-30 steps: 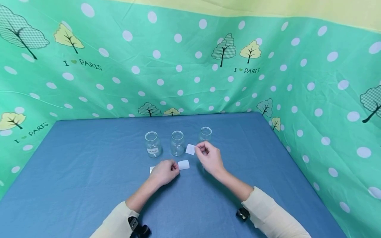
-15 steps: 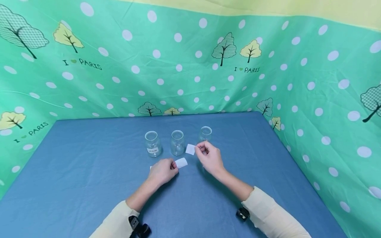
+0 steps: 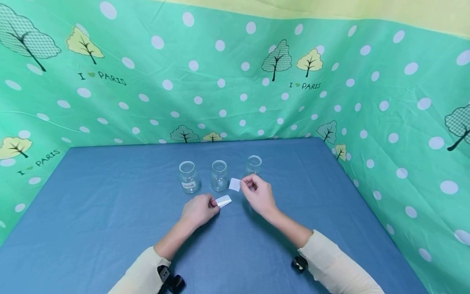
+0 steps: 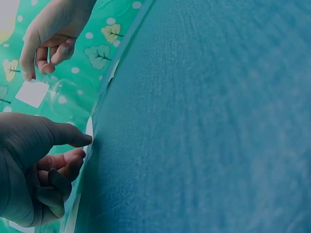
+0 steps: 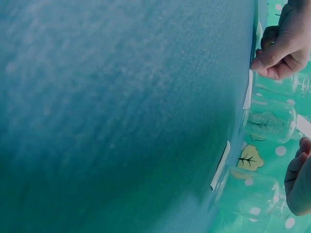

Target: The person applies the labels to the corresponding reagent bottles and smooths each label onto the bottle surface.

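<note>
My left hand is low over the table, its thumb and forefinger pinching the left edge of a white paper label, which looks creased lengthwise. My right hand holds a small square white sticker by its corner, raised off the table. Behind the hands stand three open glass jars: a left jar with a printed label, a plain middle jar, and a right jar partly hidden by my right hand. In the left wrist view, the left thumb touches the label's edge.
Another white paper piece lies on the table in the right wrist view, below the right hand. A white strip shows beneath the left hand in the left wrist view. Blue cloth covers the table; a green printed curtain stands behind.
The left hand has shifted slightly left, and the white label in it has tilted and moved with it. The right hand and its sticker stay in place.
</note>
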Tool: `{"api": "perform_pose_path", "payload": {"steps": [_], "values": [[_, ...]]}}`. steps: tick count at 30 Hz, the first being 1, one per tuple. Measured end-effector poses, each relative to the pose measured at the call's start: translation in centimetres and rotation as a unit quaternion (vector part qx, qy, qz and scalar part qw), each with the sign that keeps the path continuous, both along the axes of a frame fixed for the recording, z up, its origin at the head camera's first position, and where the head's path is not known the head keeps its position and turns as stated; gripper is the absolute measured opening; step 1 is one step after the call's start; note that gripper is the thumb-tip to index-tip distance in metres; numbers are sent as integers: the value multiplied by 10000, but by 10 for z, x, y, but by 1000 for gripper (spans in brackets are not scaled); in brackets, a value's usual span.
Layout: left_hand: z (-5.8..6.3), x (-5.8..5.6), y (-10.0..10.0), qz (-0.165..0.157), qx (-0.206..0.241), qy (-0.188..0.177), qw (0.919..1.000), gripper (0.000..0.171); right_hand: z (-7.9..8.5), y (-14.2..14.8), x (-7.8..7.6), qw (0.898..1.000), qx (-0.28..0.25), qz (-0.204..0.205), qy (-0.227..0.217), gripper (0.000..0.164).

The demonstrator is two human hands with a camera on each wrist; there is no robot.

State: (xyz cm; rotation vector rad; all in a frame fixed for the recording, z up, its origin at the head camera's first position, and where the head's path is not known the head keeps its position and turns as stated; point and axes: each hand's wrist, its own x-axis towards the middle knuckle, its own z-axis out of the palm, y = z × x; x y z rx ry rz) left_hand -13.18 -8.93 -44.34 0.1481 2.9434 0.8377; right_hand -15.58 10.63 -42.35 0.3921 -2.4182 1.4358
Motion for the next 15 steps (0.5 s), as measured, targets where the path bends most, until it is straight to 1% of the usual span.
{"api": "perform_pose_path", "payload": {"steps": [3,8,12,15], "values": [[2,0,-1,-6,78,-21,10000,11,1,0,0,10000,-13,1,-27,5],[8,-3,-6,-24,329,26,9995,11,2,0,0,10000,16,23,-14,5],[14,-6,-12,-36,631,6,9980,12,2,0,0,10000,34,26,4,5],[19,-8,-17,-40,933,-76,9956,14,3,0,0,10000,46,39,32,4]]}}
